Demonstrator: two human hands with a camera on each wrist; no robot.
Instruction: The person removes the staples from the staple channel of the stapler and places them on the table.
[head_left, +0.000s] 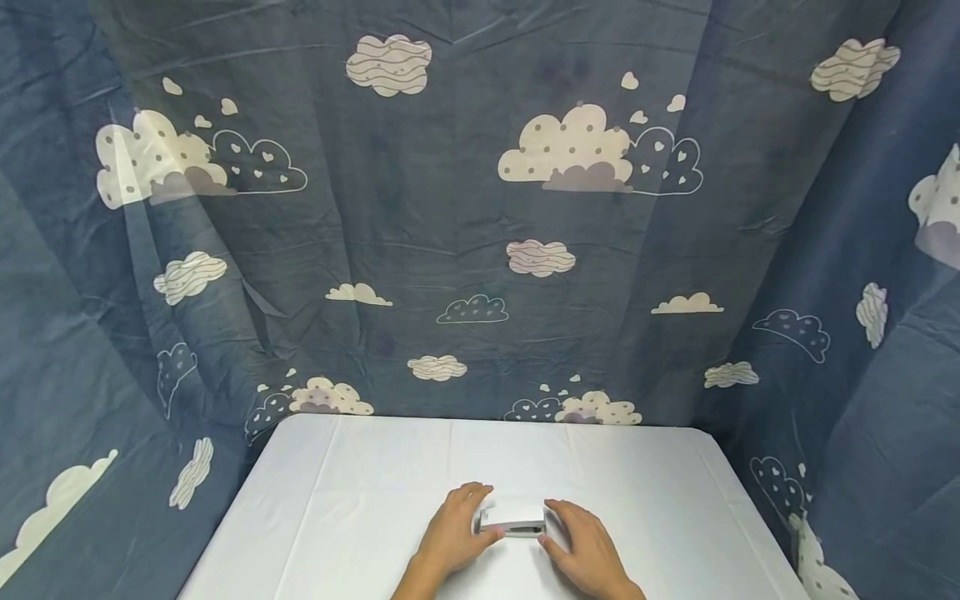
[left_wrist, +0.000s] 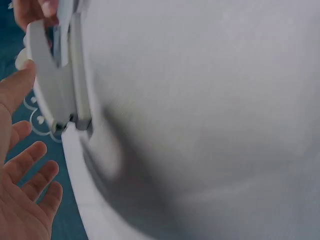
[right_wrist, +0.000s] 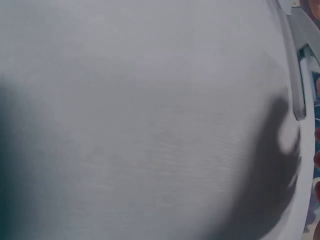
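Observation:
A white and grey stapler point(head_left: 513, 522) lies sideways on the white table in front of me, between my two hands. My left hand point(head_left: 456, 532) is at its left end, the thumb at the front and the fingers reaching behind. In the left wrist view that thumb point(left_wrist: 21, 85) touches the stapler's cover point(left_wrist: 52, 82), while the other fingers point(left_wrist: 35, 172) spread loosely apart from it. My right hand point(head_left: 587, 546) is at the right end, thumb tip close to the front corner, fingers stretched toward the back. Only part of the stapler point(right_wrist: 295, 65) shows in the right wrist view.
The white table point(head_left: 360, 492) has rounded far corners and faint crease lines. Dark blue cloth point(head_left: 420, 225) printed with clouds hangs behind it and along both sides. Shadows of the hands fall on the tabletop.

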